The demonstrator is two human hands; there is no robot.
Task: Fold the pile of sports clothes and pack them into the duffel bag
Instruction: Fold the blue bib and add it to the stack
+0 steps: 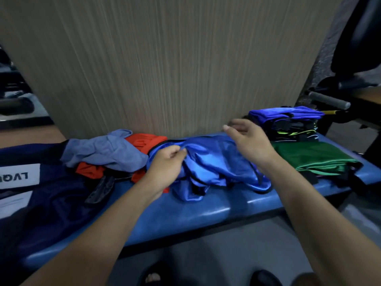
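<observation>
A navy duffel bag [47, 205] lies at the padded blue bench's [185, 215] left end. Mid-bench, a shiny royal-blue garment [216, 164] with black trim lies crumpled. The left hand [167, 164] pinches its fabric; the right hand [247, 139] hovers above, fingers loosely spread.

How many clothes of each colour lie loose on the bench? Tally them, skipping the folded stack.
Shiny blue garment: 1
Orange garment: 1, possibly more; patches are split up by the others
Grey-blue garment: 1
Green garment: 1
Total: 4
</observation>
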